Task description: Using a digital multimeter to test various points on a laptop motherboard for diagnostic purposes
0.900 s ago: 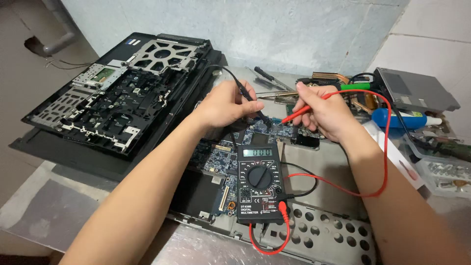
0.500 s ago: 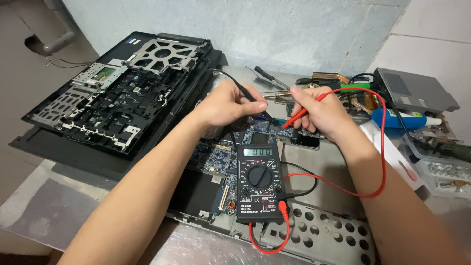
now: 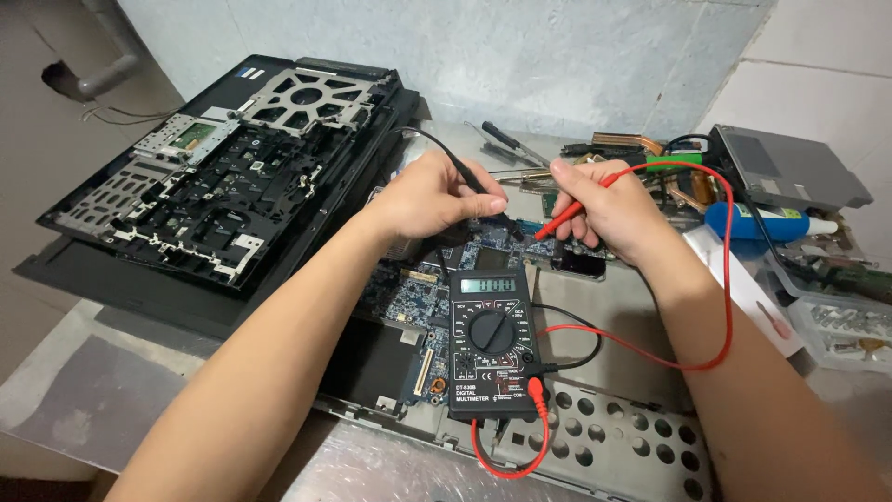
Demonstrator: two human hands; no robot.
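Note:
My left hand [image 3: 429, 197] pinches a black test probe [image 3: 485, 194], its tip pointing down at the blue circuit board [image 3: 413, 296]. My right hand [image 3: 609, 209] holds a red test probe [image 3: 569, 216] angled toward the same spot on the board. Both tips are close together near the board's upper part. A black digital multimeter [image 3: 491, 341] lies on the board just below my hands, its dial turned and its screen lit. Red and black leads [image 3: 720, 279] loop from the meter to the probes.
An opened black laptop chassis [image 3: 223, 177] lies at the left. A perforated metal plate [image 3: 613, 446] sits under the meter. Screwdrivers [image 3: 506, 141], a grey drive [image 3: 790, 167], a blue tube [image 3: 753, 223] and a clear box of small parts [image 3: 850, 325] crowd the right.
Both hands shifted slightly, and the two probe tips stay close together over the board. The meter has not moved.

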